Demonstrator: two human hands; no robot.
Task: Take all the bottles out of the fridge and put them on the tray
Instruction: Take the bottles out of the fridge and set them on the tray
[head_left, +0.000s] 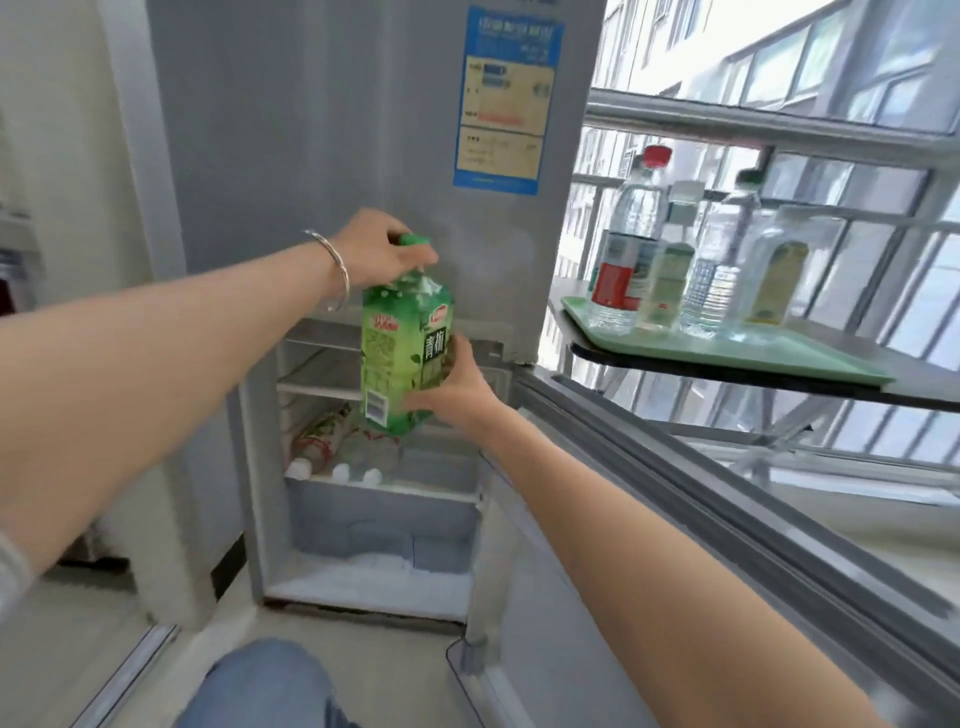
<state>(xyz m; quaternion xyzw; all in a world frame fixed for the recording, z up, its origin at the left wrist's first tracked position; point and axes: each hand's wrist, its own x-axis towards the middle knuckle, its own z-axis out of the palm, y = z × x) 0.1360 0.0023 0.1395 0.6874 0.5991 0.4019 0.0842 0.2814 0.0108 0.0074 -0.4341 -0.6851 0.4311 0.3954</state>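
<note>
The left hand (376, 249) grips the top of the green bottle (400, 348) in the middle of the frame. The right hand (452, 395) holds its side. The tray (779, 353) is at the right

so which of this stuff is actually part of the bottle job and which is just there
Job: green bottle, gripped by the left hand at its cap and the right hand low on its side; fridge; bottles on its shelf, lying down; green tray; bottles on the tray, upright.
Just there: blue label on the fridge front; bracelet; window railing.
</note>
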